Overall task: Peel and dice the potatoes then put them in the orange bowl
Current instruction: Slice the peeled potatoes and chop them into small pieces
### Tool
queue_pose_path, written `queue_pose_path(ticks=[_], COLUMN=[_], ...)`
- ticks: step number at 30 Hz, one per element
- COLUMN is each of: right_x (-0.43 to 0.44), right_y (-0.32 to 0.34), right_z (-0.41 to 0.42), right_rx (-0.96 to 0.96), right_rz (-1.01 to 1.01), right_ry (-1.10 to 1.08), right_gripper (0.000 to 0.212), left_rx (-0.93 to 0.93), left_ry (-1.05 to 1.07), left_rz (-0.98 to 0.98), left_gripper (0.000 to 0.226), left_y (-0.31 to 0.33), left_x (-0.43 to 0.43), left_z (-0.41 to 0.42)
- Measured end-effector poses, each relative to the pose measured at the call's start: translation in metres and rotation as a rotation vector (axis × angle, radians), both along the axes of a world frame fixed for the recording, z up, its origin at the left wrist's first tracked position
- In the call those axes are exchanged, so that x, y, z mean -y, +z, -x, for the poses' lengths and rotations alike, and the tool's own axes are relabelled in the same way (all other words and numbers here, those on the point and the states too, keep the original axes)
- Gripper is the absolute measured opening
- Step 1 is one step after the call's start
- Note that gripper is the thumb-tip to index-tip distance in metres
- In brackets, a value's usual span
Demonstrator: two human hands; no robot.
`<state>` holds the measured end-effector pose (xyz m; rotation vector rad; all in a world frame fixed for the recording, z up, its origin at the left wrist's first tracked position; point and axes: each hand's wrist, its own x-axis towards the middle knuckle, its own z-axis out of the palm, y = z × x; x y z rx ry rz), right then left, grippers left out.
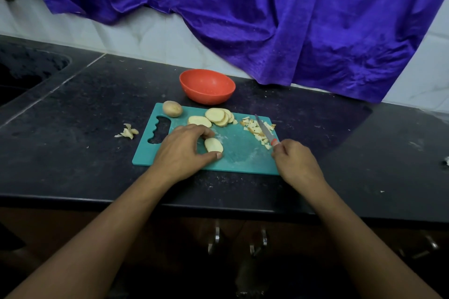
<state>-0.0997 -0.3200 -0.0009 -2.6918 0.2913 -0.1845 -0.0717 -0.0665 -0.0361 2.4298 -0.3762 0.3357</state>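
Teal cutting board (238, 153) holds the work in the head view: diced potato (255, 127) heaped at its right edge, a fan of slices (218, 116) at the back, one whole potato (172, 109) at the far left corner. On it the left hand (179, 150) pinches a single slice (213, 145) flat, while the right hand (295, 160) grips the knife (263, 128). Just beyond the board, the orange bowl (209, 94) looks empty, so roughly half remains.
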Motion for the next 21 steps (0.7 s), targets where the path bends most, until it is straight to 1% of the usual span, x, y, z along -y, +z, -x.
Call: queue_pose_path(ticks=[5, 9, 15, 21], right_x=[0.016, 0.019, 0.015, 0.011], right_y=[-0.005, -0.007, -0.005, -0.002], right_z=[-0.004, -0.005, -0.012, -0.010], right_rx=[-0.033, -0.049, -0.083, -0.041], right_rz=[0.012, 0.041, 0.099, 0.201], right_ry=[-0.146, -0.187, -0.173, -0.089], right_gripper=[0.026, 0.025, 0.026, 0.026], left_rx=[0.011, 0.017, 0.019, 0.018], left_ry=[0.000, -0.006, -0.004, -0.008], left_rz=[-0.020, -0.027, -0.029, -0.029], left_gripper=[0.053, 0.050, 0.048, 0.046], left_y=[0.000, 0.000, 0.000, -0.001], left_x=[0.001, 0.001, 0.001, 0.000], left_z=[-0.001, 0.000, 0.001, 0.000])
